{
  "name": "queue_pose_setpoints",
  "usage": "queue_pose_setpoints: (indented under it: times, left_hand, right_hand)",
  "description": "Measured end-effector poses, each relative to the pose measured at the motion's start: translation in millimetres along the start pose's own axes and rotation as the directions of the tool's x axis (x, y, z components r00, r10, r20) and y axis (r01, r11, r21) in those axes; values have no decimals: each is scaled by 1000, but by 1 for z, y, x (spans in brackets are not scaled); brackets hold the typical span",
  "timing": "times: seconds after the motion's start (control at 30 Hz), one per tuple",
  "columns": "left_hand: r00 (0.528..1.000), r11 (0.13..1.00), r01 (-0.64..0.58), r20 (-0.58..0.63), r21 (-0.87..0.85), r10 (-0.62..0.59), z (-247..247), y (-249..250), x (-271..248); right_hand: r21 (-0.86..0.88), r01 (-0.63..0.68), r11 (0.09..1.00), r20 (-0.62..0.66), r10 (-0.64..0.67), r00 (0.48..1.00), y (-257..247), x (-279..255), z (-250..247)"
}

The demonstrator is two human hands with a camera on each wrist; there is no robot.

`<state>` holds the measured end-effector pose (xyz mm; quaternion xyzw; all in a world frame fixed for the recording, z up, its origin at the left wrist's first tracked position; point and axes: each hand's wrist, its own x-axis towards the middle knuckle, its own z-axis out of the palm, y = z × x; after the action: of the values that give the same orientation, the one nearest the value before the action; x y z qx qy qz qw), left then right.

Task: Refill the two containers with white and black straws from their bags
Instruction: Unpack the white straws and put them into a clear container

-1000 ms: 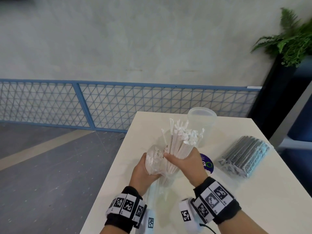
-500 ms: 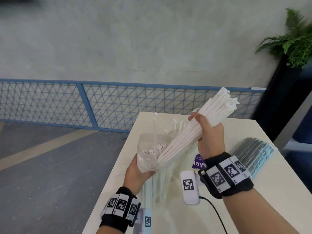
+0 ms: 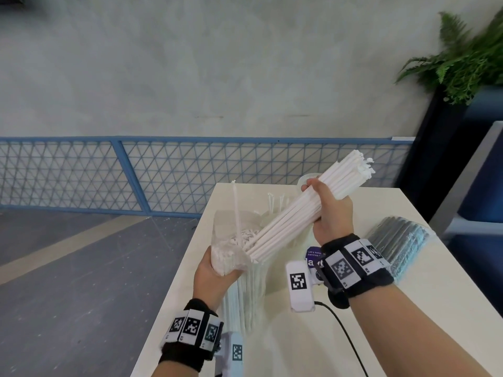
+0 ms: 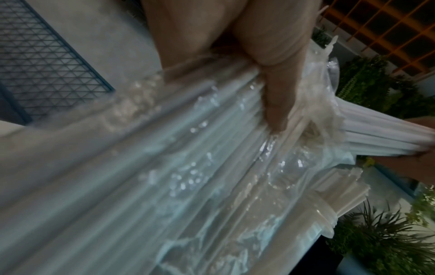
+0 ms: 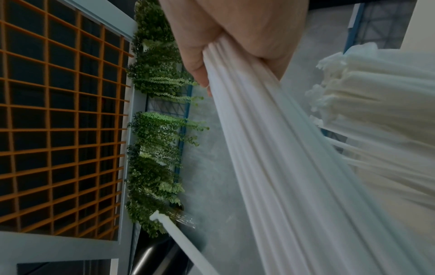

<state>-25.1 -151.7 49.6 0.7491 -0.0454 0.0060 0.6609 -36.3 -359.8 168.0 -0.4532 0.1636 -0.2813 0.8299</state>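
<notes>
- At the centre right of the head view, the right hand (image 3: 330,213) was closed around a thick bundle of white straws (image 3: 294,213), their lower ends at the mouth of the clear bag (image 3: 231,257).
- At lower centre, the left hand (image 3: 212,276) gripped that bag, with more straws inside.
- Behind the bundle, the clear containers (image 3: 306,180) were mostly hidden; how full they were could not be told.
- At far right of the bench (image 3: 408,322), the bag of black straws (image 3: 402,240) lay untouched, so judging by this, most of the refilling remained.
</notes>
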Motion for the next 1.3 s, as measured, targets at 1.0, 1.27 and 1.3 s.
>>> queue_pose_setpoints:
  times: [1.0, 1.27, 1.3]
  left_hand:
    - [999, 999, -36, 10, 6, 36, -1, -14, 1]
    - [999, 999, -39, 34, -7, 39, 0, -21, 2]
    - [998, 999, -39, 40, -7, 40, 0, -19, 1]
  right_hand:
    - [-696, 665, 270, 492, -496, 716, 58, 15, -8]
    - [-631, 638, 442, 671, -102, 734, 79, -30, -5]
    - [-660, 619, 426, 660, -67, 749, 84, -31, -8]
